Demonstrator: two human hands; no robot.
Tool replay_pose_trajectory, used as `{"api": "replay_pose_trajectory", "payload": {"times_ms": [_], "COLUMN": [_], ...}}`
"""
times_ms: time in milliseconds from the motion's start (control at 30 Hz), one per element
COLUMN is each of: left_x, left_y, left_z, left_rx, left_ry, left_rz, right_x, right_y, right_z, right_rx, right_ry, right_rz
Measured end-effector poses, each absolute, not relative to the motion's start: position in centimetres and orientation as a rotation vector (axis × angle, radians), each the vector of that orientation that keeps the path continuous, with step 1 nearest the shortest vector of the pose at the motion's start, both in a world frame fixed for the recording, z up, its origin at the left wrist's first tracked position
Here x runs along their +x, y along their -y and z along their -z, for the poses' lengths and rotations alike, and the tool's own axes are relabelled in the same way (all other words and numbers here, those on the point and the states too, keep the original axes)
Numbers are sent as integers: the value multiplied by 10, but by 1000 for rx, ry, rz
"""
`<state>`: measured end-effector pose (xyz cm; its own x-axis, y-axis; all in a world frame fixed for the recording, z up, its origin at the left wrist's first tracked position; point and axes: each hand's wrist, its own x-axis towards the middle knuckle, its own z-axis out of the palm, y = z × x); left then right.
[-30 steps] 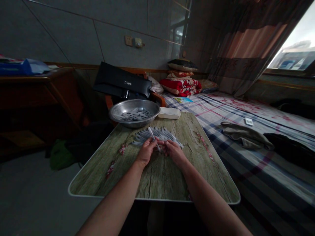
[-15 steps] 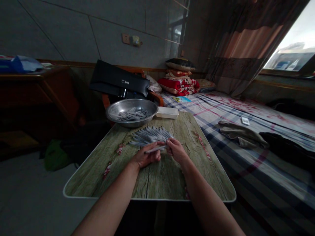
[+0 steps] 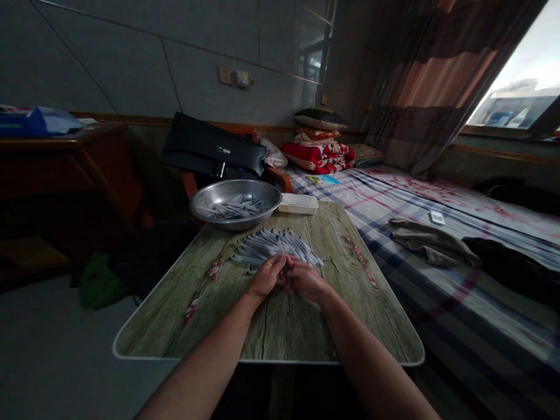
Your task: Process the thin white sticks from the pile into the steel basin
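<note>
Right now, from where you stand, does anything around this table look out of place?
Yes: a black flat screen sits tilted on a wooden chair behind the metal bowl, an odd spot for it. The thin tubes fanned out on the table look tidy, with nothing obviously spilled.

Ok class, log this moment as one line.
left hand: touching right hand | held item: hidden | near: fanned thin rods | beyond: steel basin

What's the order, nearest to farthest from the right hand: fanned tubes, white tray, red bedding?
From the right hand:
1. Fanned tubes, on the table ahead.
2. White tray, at the table's far edge.
3. Red bedding, on the bed beyond.
</note>
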<state>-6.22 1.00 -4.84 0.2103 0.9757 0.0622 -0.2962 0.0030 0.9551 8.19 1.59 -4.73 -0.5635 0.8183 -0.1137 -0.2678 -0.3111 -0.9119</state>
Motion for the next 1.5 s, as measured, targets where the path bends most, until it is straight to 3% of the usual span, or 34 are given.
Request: {"api": "replay_pose_trajectory", "payload": {"times_ms": [167,633,967,1300,1500], "left_x": [-53,-60,-80,-85,-94], "left_y": [-15,-9,-22,-8,-10], "left_z": [54,37,47,33,36], "left_rx": [990,1099,826,744,745], "left_ry": [-859,-895,-892,-623,-489], "left_rz": [-1376,-1386,-1578,-1045,-867], "right_x": [75,64,75,87,88], "right_y": [-12,-11,-16,-26,-26], "right_z": [45,58,56,49,54], "right_rx": [-859,-794,-827,-763,-902], "right_ry": [1089,1345,1221,853,1009], "right_rz": [-1960,-1656,-1816,-1886,-1752]}}
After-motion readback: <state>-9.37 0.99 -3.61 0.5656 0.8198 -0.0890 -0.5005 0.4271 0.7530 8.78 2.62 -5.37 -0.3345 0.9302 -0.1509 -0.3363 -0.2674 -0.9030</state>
